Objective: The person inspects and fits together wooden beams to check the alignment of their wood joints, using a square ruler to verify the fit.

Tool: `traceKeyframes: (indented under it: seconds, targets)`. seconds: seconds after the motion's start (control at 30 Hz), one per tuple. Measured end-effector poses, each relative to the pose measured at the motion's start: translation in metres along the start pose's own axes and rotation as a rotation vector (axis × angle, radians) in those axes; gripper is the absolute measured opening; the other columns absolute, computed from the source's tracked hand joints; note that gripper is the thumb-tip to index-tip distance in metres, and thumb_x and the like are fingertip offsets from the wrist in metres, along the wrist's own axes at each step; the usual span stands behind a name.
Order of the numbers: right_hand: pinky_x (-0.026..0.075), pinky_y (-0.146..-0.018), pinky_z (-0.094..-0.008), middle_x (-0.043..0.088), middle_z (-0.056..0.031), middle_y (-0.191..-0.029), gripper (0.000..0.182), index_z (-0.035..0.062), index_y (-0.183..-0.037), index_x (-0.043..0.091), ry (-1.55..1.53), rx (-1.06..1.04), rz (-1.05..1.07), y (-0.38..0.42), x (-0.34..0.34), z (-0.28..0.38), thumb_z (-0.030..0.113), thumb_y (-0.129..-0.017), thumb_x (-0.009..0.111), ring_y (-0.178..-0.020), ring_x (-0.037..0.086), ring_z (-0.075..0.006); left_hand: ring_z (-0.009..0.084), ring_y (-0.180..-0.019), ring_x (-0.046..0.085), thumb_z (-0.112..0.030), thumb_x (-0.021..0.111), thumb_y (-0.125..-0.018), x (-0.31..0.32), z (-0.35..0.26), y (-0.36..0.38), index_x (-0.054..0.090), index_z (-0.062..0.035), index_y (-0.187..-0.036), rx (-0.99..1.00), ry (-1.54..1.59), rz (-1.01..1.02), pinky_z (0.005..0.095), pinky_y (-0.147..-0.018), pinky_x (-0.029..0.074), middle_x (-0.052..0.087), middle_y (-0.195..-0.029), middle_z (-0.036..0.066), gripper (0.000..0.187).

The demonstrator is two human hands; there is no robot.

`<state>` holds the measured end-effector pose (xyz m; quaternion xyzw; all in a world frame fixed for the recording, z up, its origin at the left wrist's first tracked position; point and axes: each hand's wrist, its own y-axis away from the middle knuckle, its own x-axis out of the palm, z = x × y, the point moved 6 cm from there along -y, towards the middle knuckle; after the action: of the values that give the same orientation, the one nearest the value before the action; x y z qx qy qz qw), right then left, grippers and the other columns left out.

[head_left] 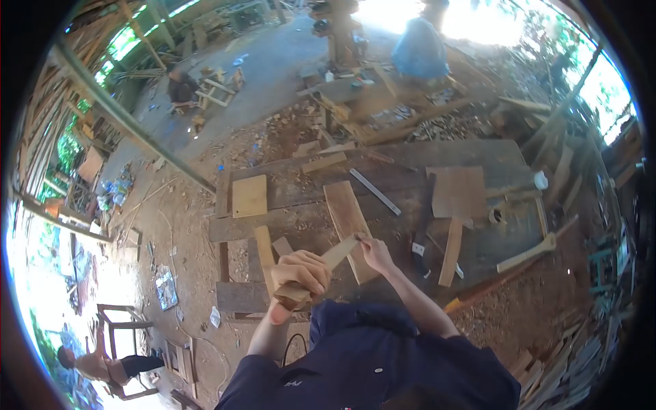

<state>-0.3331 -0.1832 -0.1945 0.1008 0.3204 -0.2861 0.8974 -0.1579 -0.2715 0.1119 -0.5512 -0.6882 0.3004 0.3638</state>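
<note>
Grip: left hand wrapped in a full fist around the near end of a short, pale, flat strip of wood; right hand pinches the far end between thumb and fingertips, a narrow hold. Strip held in the air above the near edge of the weathered grey plank workbench, running from about 7 o'clock at the fist up to 1 o'clock at the pinch. Judgement: the strip appears to be under inspection or being sighted along its length; to do this well, keep the fist firm as the anchor and let the pinch stay light so the strip can be rolled to show each face. Just beyond the right hand, at 12 o'clock, a reddish-brown board lies flat on the bench. At 2 o'clock a long metal ruler. At 3 o'clock a pale wooden handle lies at the bench edge. At 10 o'clock a light square offcut. Other people are at work well apart, toward 11 o'clock and 7 o'clock.
</note>
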Motion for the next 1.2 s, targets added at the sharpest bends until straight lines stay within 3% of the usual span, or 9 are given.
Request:
traceKeyframes:
  seconds: [0.2, 0.33, 0.43, 0.57, 0.67, 0.8, 0.87, 1.07, 1.2]
  targets:
    - [0.054, -0.078, -0.0383, 0.07, -0.0212, -0.104, 0.029, 0.0074, -0.125, 0.068, -0.409, -0.301, -0.06, 0.043, -0.068, 0.137, 0.008, -0.099, 0.054, -0.099, 0.068, -0.0361, 0.0196, -0.042, 0.053, -0.077, 0.058, -0.083, -0.015, -0.003, 0.007, 0.06, -0.0014, -0.078, -0.085, 0.013, -0.063, 0.0314, -0.044, 0.044, 0.052, -0.052, 0.005, 0.076]
    - [0.054, -0.076, -0.039, 0.071, -0.0217, -0.096, 0.026, 0.0045, -0.12, 0.07, -0.191, -0.044, -0.013, 0.021, -0.035, 0.058, 0.007, -0.098, 0.055, -0.095, 0.068, -0.0392, 0.0197, -0.045, 0.054, -0.07, 0.066, -0.084, -0.006, -0.005, 0.012, 0.061, -0.0014, -0.077, -0.108, 0.054, -0.054, 0.032, -0.046, 0.042, 0.054, -0.055, 0.005, 0.069]
    - [0.054, -0.073, -0.0391, 0.071, -0.022, -0.095, 0.026, 0.0042, -0.12, 0.069, -0.078, -0.155, -0.064, 0.021, -0.033, 0.063, 0.007, -0.098, 0.055, -0.094, 0.067, -0.0405, 0.0212, -0.051, 0.058, -0.065, 0.066, -0.086, -0.002, -0.01, 0.006, 0.06, -0.0023, -0.079, -0.111, -0.015, -0.07, 0.0328, -0.049, 0.045, 0.058, -0.059, 0.007, 0.064]
    - [0.051, -0.07, -0.0283, 0.073, -0.018, -0.091, 0.031, 0.0058, -0.13, 0.065, -0.309, -0.15, 0.084, 0.045, -0.083, 0.16, 0.008, -0.1, 0.056, -0.077, 0.071, -0.0234, 0.0262, -0.07, 0.063, -0.052, 0.064, -0.093, -0.007, -0.016, 0.003, 0.058, -0.0038, -0.087, -0.085, -0.087, -0.253, 0.0349, -0.061, 0.052, 0.064, -0.076, 0.015, 0.049]
    - [0.05, -0.067, -0.0277, 0.074, -0.0128, -0.092, 0.034, 0.0067, -0.134, 0.063, -0.518, -0.299, 0.02, 0.07, -0.121, 0.218, 0.009, -0.101, 0.056, -0.072, 0.064, -0.0135, 0.0365, -0.084, 0.065, -0.044, 0.056, -0.099, -0.001, -0.016, -0.002, 0.053, -0.0076, -0.089, -0.057, -0.148, -0.252, 0.0505, -0.08, 0.054, 0.064, -0.083, 0.018, 0.038]
    - [0.05, -0.069, -0.0289, 0.074, -0.014, -0.101, 0.035, 0.0051, -0.136, 0.061, -0.488, -0.308, -0.066, 0.052, -0.096, 0.172, 0.008, -0.102, 0.055, -0.075, 0.065, -0.0133, 0.049, -0.105, 0.066, -0.039, 0.054, -0.101, -0.002, -0.011, -0.009, 0.051, -0.0079, -0.097, -0.025, -0.122, -0.192, 0.0616, -0.101, 0.044, 0.069, -0.086, 0.022, 0.032]
    - [0.051, -0.073, -0.0269, 0.073, -0.0172, -0.109, 0.035, 0.0026, -0.136, 0.06, -0.305, -0.028, 0.091, 0.035, -0.066, 0.118, 0.007, -0.102, 0.054, -0.082, 0.067, -0.0141, 0.0503, -0.107, 0.065, -0.039, 0.053, -0.102, -0.001, -0.01, -0.012, 0.05, -0.0082, -0.095, -0.024, -0.128, -0.199, 0.0629, -0.104, 0.041, 0.07, -0.084, 0.022, 0.032]
    - [0.05, -0.066, -0.0282, 0.075, -0.0148, -0.102, 0.035, 0.0057, -0.135, 0.062, -0.523, -0.455, -0.081, 0.081, -0.146, 0.246, 0.006, -0.1, 0.055, -0.076, 0.067, -0.0128, 0.0503, -0.11, 0.065, -0.044, 0.049, -0.103, 0.013, -0.007, -0.016, 0.046, -0.0083, -0.092, -0.022, -0.263, -0.229, 0.0641, -0.108, 0.036, 0.072, -0.081, 0.023, 0.037]
    - [0.051, -0.068, -0.0296, 0.074, -0.0158, -0.101, 0.036, 0.0051, -0.134, 0.062, -0.511, -0.295, -0.063, 0.067, -0.128, 0.21, 0.003, -0.099, 0.055, -0.081, 0.071, -0.0166, 0.0464, -0.112, 0.064, -0.047, 0.045, -0.1, 0.011, -0.002, -0.014, 0.043, -0.0098, -0.088, -0.071, -0.307, -0.304, 0.0652, -0.108, 0.038, 0.069, -0.076, 0.022, 0.039]
